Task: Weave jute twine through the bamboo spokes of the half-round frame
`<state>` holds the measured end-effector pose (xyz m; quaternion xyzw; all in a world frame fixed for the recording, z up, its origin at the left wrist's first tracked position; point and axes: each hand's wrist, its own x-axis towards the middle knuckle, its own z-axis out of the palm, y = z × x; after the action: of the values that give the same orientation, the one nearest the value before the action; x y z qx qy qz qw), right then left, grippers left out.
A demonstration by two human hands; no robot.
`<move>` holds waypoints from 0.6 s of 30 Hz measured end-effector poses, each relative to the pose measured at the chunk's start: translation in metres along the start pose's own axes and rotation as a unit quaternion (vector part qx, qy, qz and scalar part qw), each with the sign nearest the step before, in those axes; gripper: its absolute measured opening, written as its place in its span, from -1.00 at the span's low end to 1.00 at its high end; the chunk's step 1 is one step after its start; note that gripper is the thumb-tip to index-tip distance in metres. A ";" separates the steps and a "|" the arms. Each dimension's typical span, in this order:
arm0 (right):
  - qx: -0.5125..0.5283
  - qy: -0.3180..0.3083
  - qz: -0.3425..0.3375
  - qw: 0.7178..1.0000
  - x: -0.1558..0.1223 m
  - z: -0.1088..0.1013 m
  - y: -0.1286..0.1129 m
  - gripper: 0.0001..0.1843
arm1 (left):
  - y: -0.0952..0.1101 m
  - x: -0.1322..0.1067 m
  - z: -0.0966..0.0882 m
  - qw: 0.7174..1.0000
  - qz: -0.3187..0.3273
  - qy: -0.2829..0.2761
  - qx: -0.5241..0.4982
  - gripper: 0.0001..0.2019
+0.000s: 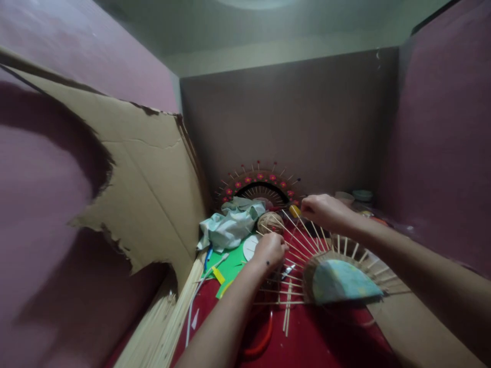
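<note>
Bamboo sticks fan out like spokes from a half-round woven piece (337, 278) that lies on the red cloth (318, 342) at about 5 o'clock in the view, its pale blue-green centre facing up. The person's left hand (270, 251) sits at 9 o'clock of that piece, curled shut with the fingers pinched on or around one of the thin spokes; what exactly it grips is too small to tell. The right hand (324, 209) is at 11 o'clock of the piece, beyond the spoke tips, also closed, fingertips drawn together as if nipping a stick end or a thread; which one cannot be told. The woven piece therefore lies below and between the two hands, nearer the right forearm, with its spokes reaching up towards both.

As a judgement, the risk lies in the thin spokes: pulled sideways by either hand they could snap or slip out of the woven rim, and a tug from the right hand could drag the whole piece across the cloth. The loose sticks (287, 312) lying at 6 o'clock of the left hand could be swept aside by the forearm.

A ball of twine (269, 223) rests just beyond the left hand at 12 o'clock, beside crumpled pale cloth (230, 225) and green paper (226, 266). A finished fan-shaped piece with red flowers (259, 184) leans at the back wall, and torn cardboard (146, 194) stands at 9 o'clock.
</note>
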<state>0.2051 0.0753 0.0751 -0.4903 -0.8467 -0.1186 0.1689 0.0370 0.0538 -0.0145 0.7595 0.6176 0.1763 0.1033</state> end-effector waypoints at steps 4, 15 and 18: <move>-0.010 0.041 -0.047 0.998 0.032 0.016 -0.018 -0.80 | 0.000 -0.005 0.000 1.000 -0.015 0.012 -0.004 -0.76; -0.016 -0.027 -0.183 0.983 0.076 0.060 -0.073 -0.84 | 0.000 -0.015 0.000 0.997 -0.049 0.030 -0.045 -0.70; -0.029 -0.053 -0.185 0.981 0.077 0.062 -0.084 -0.84 | 0.000 -0.014 0.002 0.997 -0.045 0.039 -0.042 -0.70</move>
<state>0.0858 0.1180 0.0461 -0.3357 -0.9267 -0.1459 0.0851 0.0350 0.0400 -0.0182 0.7186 0.6468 0.2263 0.1187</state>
